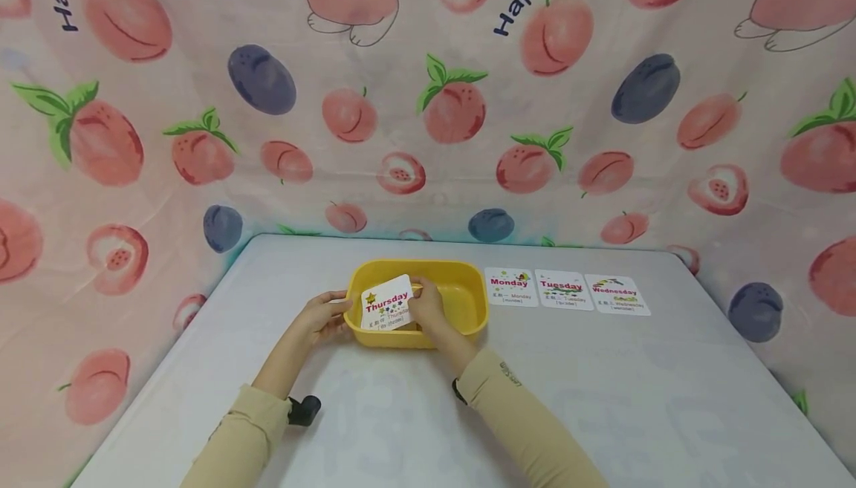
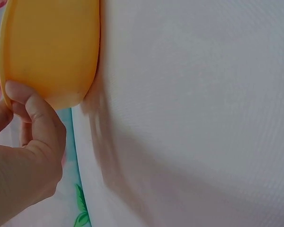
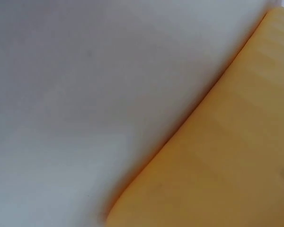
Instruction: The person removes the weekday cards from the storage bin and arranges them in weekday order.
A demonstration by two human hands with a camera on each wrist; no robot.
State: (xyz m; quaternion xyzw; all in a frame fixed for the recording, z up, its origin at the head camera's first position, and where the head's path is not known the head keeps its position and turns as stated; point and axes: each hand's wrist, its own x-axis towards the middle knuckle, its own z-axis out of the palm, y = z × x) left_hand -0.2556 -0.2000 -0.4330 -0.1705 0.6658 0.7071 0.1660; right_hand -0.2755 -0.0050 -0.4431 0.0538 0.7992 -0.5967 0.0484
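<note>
A yellow tub (image 1: 461, 302) sits at the middle of the white bench (image 1: 602, 399), toward its far edge. The right hand (image 1: 426, 308) reaches over the tub's near wall and pinches a white card (image 1: 386, 302) printed "Thursday" by the card's 3 o'clock edge; the card stands tilted above the tub's left half, face toward the head camera. The left hand (image 1: 325, 316) grips the tub's rim at 9 o'clock, thumb on top; in the left wrist view its fingers (image 2: 35, 113) curl against the tub's outer wall (image 2: 52, 47), just beside the bench edge. The right wrist view shows only the tub's yellow side (image 3: 227, 165) against the bench surface (image 3: 85, 94), and no fingers.

At 3 o'clock from the tub, three more cards lie flat in a row, just beside one another: "Monday" (image 1: 511, 287) nearest the tub, then "Tuesday" (image 1: 563, 290), then "Wednesday" (image 1: 616, 294). Both forearms wear tan sleeves (image 1: 521, 414). A peach-and-plum printed cloth (image 1: 428, 102) hangs behind and to both sides of the bench.
</note>
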